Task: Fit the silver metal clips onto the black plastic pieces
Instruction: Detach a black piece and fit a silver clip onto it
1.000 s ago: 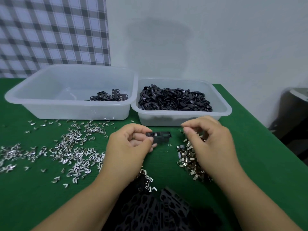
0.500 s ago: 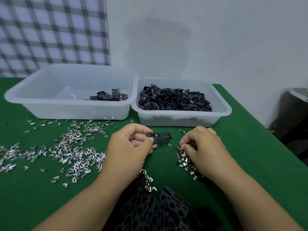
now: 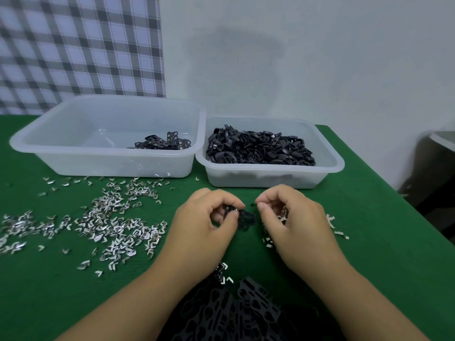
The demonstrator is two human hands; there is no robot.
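While the right hand (image 3: 295, 217) was down in the small clip pile (image 3: 330, 220) half a second back, it now sits level with the left hand (image 3: 209, 225), fingertips pinched together just beside the black plastic piece (image 3: 243, 219). Clip in that pinch: cannot tell, too small and blurred. Left thumb and fingers curl round the piece, which has tipped from lying flat to hanging down. I read this as pick done, fitting about to start.

Room: right tub (image 3: 330, 166) stands near, just beyond the knuckles. Loose clips (image 3: 110, 225) lie well apart to the left. A heap of black pieces (image 3: 246, 313) lies under the wrists. The table's (image 3: 384, 242) right edge is well apart from my right hand.
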